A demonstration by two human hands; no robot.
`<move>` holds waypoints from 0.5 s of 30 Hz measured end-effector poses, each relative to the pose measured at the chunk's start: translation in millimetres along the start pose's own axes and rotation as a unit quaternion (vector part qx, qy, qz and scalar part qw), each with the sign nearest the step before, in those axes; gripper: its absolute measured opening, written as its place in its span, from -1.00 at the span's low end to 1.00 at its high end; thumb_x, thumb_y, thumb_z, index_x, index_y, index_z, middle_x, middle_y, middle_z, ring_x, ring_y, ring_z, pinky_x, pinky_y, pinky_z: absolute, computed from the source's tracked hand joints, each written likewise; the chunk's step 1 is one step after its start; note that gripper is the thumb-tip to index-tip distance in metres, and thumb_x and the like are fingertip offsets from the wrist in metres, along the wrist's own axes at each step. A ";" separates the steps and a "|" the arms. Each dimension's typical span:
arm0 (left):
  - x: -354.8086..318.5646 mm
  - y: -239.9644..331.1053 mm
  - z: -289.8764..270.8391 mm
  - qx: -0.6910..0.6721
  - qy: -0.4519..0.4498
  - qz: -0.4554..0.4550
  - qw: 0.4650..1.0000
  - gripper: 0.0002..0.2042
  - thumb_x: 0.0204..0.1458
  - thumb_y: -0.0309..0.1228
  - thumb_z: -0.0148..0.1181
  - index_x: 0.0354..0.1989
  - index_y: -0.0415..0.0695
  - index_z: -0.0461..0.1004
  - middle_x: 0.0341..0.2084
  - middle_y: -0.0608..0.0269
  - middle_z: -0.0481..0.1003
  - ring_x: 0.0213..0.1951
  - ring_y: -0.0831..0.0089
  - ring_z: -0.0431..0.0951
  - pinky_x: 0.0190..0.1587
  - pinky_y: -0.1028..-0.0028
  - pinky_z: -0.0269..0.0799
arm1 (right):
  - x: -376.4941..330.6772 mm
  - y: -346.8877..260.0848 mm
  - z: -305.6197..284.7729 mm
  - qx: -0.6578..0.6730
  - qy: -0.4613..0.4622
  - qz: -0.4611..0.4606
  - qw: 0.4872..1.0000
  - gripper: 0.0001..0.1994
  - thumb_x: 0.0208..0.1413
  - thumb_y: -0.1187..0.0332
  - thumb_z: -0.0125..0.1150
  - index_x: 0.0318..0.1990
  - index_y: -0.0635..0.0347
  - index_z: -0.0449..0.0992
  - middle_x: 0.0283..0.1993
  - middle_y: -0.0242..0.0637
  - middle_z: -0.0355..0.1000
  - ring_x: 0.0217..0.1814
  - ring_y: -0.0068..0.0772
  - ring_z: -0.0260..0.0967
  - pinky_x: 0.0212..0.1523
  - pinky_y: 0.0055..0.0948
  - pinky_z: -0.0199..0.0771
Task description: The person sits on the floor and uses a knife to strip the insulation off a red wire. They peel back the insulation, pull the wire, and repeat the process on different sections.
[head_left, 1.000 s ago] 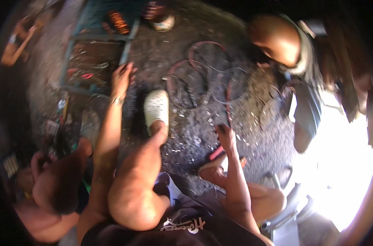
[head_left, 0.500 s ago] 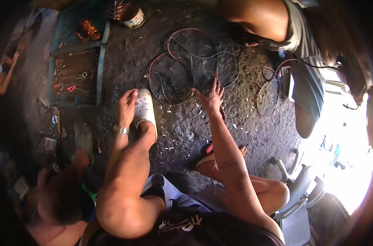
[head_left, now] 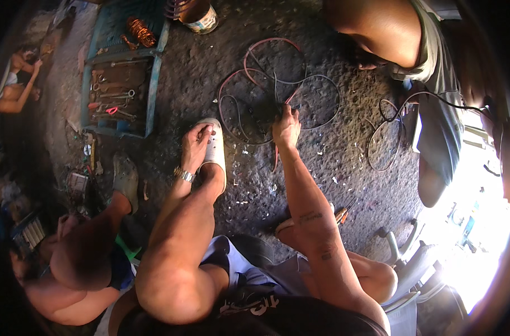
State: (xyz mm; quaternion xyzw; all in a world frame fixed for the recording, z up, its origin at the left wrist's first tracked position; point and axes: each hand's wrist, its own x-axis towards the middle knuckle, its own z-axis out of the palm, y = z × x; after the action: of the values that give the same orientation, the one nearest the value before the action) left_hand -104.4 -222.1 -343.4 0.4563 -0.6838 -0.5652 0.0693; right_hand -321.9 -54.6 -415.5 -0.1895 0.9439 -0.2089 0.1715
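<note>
My right hand (head_left: 287, 129) is closed around a red cable (head_left: 290, 96), one of the loose red and grey loops on the dark ground. Its red end shows below my fist. My left hand (head_left: 195, 148), with a metal watch on the wrist, has its fingers drawn together over the white perforated clog (head_left: 216, 150) on my left foot. Whatever those fingertips pinch, if anything, is too small to make out. A grey cable (head_left: 338, 98) curves in a wide loop to the right of my right hand.
At the far left lies an open teal toolbox (head_left: 152, 95) with wrenches and copper wire (head_left: 141, 32). Behind it stands a bucket (head_left: 203, 21). Co-workers sit at the left and far right. A screwdriver (head_left: 341, 215) lies beside my right foot; a grey chair (head_left: 412, 274) stands at right.
My right hand, spread open before, has come down and closed on the red cable. My left hand stays at the clog. The whole view has shifted slightly.
</note>
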 end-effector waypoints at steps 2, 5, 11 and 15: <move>-2.3 3.1 -0.9 0.009 -0.001 -0.012 1.000 -0.77 0.31 -0.33 0.17 -0.08 -0.24 0.61 -0.39 0.25 0.66 -0.44 0.60 0.55 -0.33 0.51 0.47 | 4.0 0.3 -4.2 -0.010 -0.009 0.025 1.000 -0.57 0.11 0.31 0.26 0.14 0.13 0.38 0.01 0.09 0.46 -0.02 0.25 0.46 -0.01 0.06 0.42; -5.3 5.5 1.3 0.004 0.001 -0.008 1.000 -0.76 0.32 -0.33 0.16 -0.08 -0.27 0.60 -0.38 0.25 0.66 -0.43 0.61 0.54 -0.33 0.52 0.47 | 3.5 -16.0 -11.9 0.135 0.052 0.108 0.984 -0.64 0.10 0.41 0.21 0.06 0.23 0.36 -0.02 0.12 0.47 -0.03 0.28 0.50 0.00 0.05 0.47; -5.8 -4.4 -1.8 -0.033 0.001 -0.043 0.999 -0.74 0.32 -0.30 0.17 -0.06 -0.27 0.59 -0.35 0.28 0.65 -0.38 0.61 0.53 -0.30 0.53 0.46 | -26.0 -34.6 -19.1 0.238 0.002 0.089 0.967 -0.62 0.11 0.26 0.32 0.02 0.26 0.46 -0.13 0.04 0.55 -0.14 0.16 0.56 -0.08 -0.04 0.53; -6.6 -17.9 -0.6 -0.071 0.014 -0.004 0.997 -0.71 0.32 -0.27 0.18 -0.02 -0.26 0.59 -0.30 0.31 0.65 -0.33 0.63 0.54 -0.26 0.56 0.45 | -47.9 -41.9 12.5 0.048 -0.049 0.023 0.997 -0.64 0.07 0.12 0.38 -0.06 0.10 0.54 -0.02 -0.01 0.52 -0.06 0.19 0.53 -0.04 0.02 0.55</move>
State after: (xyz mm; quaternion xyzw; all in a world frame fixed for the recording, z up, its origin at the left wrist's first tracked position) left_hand -90.5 -216.9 -355.4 0.4609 -0.6391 -0.6061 0.1081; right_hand -263.2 -73.4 -395.1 -0.1698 0.9274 -0.2402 0.2309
